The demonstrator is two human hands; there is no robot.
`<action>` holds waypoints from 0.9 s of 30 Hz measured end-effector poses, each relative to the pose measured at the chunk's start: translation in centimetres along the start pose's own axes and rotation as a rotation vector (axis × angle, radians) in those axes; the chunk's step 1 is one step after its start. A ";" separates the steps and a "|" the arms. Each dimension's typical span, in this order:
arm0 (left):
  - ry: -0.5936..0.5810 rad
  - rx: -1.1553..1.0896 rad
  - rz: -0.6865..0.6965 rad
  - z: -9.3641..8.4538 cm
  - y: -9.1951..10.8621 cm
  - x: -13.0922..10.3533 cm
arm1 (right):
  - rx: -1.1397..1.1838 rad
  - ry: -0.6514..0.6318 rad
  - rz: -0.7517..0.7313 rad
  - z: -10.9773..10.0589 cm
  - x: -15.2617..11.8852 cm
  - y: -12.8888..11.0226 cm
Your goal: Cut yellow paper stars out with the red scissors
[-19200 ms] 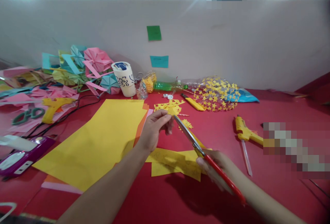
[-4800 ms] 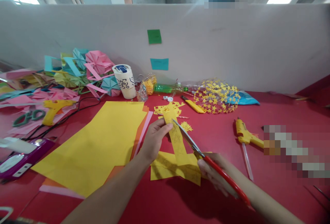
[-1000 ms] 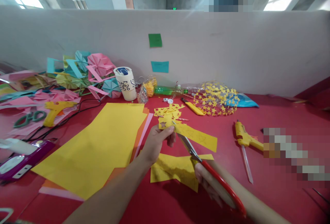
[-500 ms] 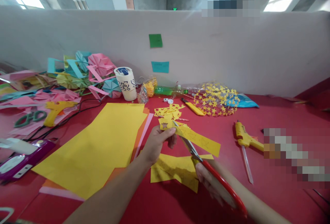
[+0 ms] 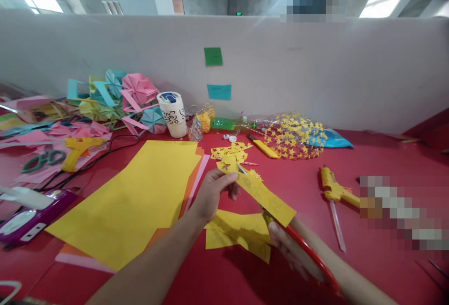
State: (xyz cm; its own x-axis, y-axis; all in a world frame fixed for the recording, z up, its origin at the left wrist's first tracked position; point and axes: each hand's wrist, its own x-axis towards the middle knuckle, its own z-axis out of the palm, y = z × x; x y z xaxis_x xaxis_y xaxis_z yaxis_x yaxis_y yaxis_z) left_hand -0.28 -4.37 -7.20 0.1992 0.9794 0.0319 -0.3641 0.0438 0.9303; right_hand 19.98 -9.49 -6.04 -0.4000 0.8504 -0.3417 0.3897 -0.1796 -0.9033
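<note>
A yellow paper strip (image 5: 268, 197) with a star-shaped hole near its far end is pinched in my left hand (image 5: 213, 192). My right hand (image 5: 286, 244) grips red-handled scissors (image 5: 312, 253). The strip covers most of the blades, and only a tip shows beside my left fingers. Small yellow stars (image 5: 255, 175) lie just past the strip. Beyond them are cut-out scraps (image 5: 231, 151). More yellow strips (image 5: 238, 237) rest on the red table between my forearms.
Left of my hands lies a stack of yellow sheets (image 5: 140, 192), with a white cup (image 5: 172, 115) behind it. Yellow glue guns (image 5: 333, 185) lie on both sides. A yellow cutter (image 5: 264, 147) and a star-covered plastic bundle (image 5: 296, 136) are near the wall.
The strip's near end has swung down and toward me, and now covers the scissor blades' middle. The small stars behind it show more. My hands have hardly moved.
</note>
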 end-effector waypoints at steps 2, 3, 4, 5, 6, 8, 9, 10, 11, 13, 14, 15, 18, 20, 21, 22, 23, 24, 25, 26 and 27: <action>0.012 -0.006 0.008 0.0 0.1 0.0 | -0.015 -0.005 -0.013 0.1 -0.1 -0.3; 0.024 -0.016 0.014 0.1 0.1 0.1 | -0.021 -0.006 -0.016 0.2 -0.2 -0.5; 0.041 -0.030 0.020 0.1 0.2 0.1 | -0.024 -0.001 -0.014 0.3 -0.3 -0.6; 0.063 -0.047 0.028 0.1 0.3 0.1 | -0.027 0.008 -0.006 0.5 -0.5 -0.8; 0.086 -0.065 0.034 0.1 0.3 0.2 | -0.027 0.015 0.011 0.6 -0.6 -0.8; 0.117 -0.098 0.037 0.1 0.5 0.2 | -0.021 0.025 0.044 0.8 -0.9 -0.9; 0.125 -0.116 0.033 0.1 0.6 0.2 | -0.015 0.030 0.056 0.9 -1.0 -0.8; 0.128 -0.134 0.026 0.1 0.7 0.2 | -0.012 0.030 0.061 0.9 -1.0 -0.7; 0.127 -0.148 0.013 0.1 0.7 0.3 | -0.012 0.027 0.061 0.9 -1.0 -0.6; 0.125 -0.171 -0.010 0.1 0.6 0.2 | -0.019 0.018 0.045 0.9 -0.8 -0.4; 0.122 -0.181 -0.018 0.2 0.6 0.2 | -0.026 0.012 0.034 0.8 -0.7 -0.2; 0.111 -0.193 -0.028 0.3 0.5 0.2 | -0.039 0.009 0.015 0.8 -0.6 -0.1; 0.064 -0.207 -0.059 0.6 0.2 0.1 | -0.078 0.024 -0.034 0.7 -0.4 0.2; 0.057 -0.181 -0.070 0.7 0.3 0.2 | -0.087 0.024 -0.048 0.7 -0.3 0.4; 0.063 -0.163 -0.066 0.7 0.3 0.2 | -0.081 0.020 -0.041 0.7 -0.3 0.5; 0.067 -0.143 -0.059 0.6 0.5 0.2 | -0.074 0.018 -0.032 0.7 -0.3 0.5; 0.067 -0.122 -0.051 0.6 0.6 0.2 | -0.071 0.018 -0.022 0.7 -0.3 0.6; 0.065 -0.097 -0.040 0.5 0.7 0.2 | -0.071 0.021 -0.014 0.7 -0.2 0.7; 0.060 -0.066 -0.026 0.5 0.8 0.2 | -0.073 0.022 -0.010 0.7 -0.2 0.8; 0.054 -0.031 -0.013 0.4 0.9 0.2 | -0.081 0.023 -0.017 0.7 -0.2 0.8; 0.051 0.008 0.001 0.4 1.0 0.2 | -0.090 0.024 -0.030 0.7 -0.1 0.9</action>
State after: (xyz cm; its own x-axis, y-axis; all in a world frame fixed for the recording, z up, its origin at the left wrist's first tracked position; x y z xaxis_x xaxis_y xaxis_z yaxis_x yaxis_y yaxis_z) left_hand -0.29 -4.22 -6.15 0.1517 0.9883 0.0142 -0.3574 0.0414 0.9330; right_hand 19.79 -10.08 -6.96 -0.3934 0.8664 -0.3076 0.4515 -0.1094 -0.8855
